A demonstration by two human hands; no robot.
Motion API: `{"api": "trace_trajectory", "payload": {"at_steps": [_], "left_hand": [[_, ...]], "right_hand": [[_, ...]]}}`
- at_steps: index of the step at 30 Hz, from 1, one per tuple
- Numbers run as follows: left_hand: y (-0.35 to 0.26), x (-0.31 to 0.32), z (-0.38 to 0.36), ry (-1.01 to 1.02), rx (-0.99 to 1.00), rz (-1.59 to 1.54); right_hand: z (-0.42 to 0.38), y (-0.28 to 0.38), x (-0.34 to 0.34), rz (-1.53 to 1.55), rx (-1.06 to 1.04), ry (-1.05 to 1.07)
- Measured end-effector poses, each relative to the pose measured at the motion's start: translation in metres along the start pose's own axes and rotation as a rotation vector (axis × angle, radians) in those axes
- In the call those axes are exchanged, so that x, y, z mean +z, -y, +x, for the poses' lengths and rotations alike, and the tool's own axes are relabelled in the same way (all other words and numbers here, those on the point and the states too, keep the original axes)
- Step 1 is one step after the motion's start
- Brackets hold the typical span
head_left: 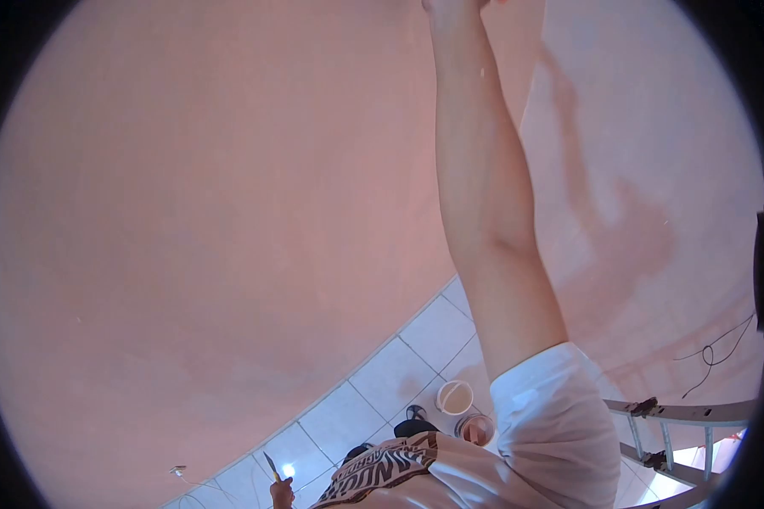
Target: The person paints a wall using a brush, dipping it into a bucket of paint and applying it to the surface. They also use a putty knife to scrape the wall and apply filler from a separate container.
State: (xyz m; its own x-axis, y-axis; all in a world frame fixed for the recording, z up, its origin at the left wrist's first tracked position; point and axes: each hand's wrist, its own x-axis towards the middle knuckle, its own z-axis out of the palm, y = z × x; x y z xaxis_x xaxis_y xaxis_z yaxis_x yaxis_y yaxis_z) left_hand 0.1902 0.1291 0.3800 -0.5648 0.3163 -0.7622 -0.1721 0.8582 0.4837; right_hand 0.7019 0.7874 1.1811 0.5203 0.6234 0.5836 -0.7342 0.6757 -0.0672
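The left grip (282,494) is closing around the yellow handle of a small bladed tool (274,469), low in the view beside the printed shirt (382,475). The tool's narrow, greyish blade is pointing up and left, tapering towards its end; finer detail is too small to tell. The right arm (492,212) is stretching up along the wall (229,212), its grip (457,2) being cut off by the top edge, so whether it is opening or closing cannot be told. Below, a white bucket (455,397) and a container with pinkish contents (474,429) are standing on the tiled floor (348,411). A metal ladder (688,413) is standing at the right.
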Motion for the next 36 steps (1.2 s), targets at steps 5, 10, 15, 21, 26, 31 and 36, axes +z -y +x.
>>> {"api": "trace_trajectory", "payload": {"at_steps": [5,10,15,21,26,31,36], "left_hand": [[-0.029,0.043,-0.050,0.013,-0.045,0.070],[-0.023,0.033,-0.035,0.070,-0.059,0.092],[-0.038,0.013,-0.021,0.166,-0.065,-0.077],[-0.063,0.018,-0.018,0.238,-0.036,-0.173],[-0.070,0.039,-0.022,0.490,-0.025,0.031],[-0.051,0.054,-0.032,0.596,0.121,0.192],[-0.047,0.079,-0.068,-0.017,-0.053,0.374]], "right_hand": [[-0.157,-0.004,-0.186,-0.188,0.113,-0.110],[-0.317,0.028,-0.354,-0.530,0.394,-0.570],[-0.241,0.014,-0.348,-1.005,0.182,-0.413],[-0.032,0.045,-0.092,-0.375,-0.054,0.054],[0.030,0.033,-0.001,-0.201,-0.083,-0.156],[-0.067,0.002,-0.150,-0.084,0.062,-0.010],[-0.278,0.011,-0.378,-0.388,0.311,-0.426]]}}
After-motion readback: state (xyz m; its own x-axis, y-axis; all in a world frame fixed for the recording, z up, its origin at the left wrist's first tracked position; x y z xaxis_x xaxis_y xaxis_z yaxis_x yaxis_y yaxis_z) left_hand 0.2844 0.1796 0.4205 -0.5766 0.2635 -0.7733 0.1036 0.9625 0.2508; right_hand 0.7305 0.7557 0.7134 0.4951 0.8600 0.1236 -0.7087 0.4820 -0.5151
